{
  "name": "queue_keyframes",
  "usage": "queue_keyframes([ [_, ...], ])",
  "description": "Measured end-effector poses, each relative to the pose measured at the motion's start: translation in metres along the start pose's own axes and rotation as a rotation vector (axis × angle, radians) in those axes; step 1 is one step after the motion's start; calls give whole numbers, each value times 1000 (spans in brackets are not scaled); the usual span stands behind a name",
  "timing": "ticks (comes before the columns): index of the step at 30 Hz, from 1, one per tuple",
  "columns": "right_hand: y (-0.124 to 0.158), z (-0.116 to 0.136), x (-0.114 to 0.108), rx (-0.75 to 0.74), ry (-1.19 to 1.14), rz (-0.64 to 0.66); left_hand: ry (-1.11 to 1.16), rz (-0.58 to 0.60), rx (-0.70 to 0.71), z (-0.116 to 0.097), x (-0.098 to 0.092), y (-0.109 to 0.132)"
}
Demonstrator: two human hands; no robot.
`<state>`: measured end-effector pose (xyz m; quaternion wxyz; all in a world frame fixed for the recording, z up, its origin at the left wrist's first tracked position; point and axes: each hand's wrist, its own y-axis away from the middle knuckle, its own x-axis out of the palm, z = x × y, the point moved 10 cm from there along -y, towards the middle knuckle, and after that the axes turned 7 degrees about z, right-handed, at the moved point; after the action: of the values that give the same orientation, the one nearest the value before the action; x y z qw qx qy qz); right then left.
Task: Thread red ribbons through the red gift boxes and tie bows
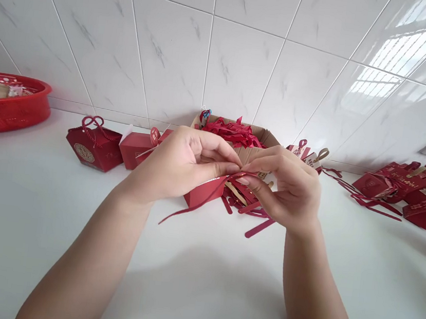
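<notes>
My left hand (184, 169) and my right hand (285, 186) meet above the white counter (199, 271), fingertips pinched together on a thin dark red ribbon (195, 204). The ribbon trails down and left from the pinch toward the counter. Directly behind and under the hands sits a small red gift box (205, 192), partly hidden by my left hand. Loose red ribbon strips (257, 227) lie on the counter below my right hand.
An open cardboard box (256, 141) full of red ribbons stands against the tiled wall. Two red gift boxes (96, 145) sit at the left, a red plastic basket (8, 103) at the far left. Flat red boxes and tags (411, 191) are piled at the right.
</notes>
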<state>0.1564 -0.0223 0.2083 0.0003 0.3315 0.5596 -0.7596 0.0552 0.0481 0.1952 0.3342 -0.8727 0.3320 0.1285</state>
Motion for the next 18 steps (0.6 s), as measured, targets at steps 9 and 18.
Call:
queue_keyframes([
  [9, 3, -4, 5, 48, 106, 21, -234, -58, 108, -19, 0, 5],
  [18, 3, -2, -2, -20, 93, -51, -253, -66, 121, -24, -1, 6],
])
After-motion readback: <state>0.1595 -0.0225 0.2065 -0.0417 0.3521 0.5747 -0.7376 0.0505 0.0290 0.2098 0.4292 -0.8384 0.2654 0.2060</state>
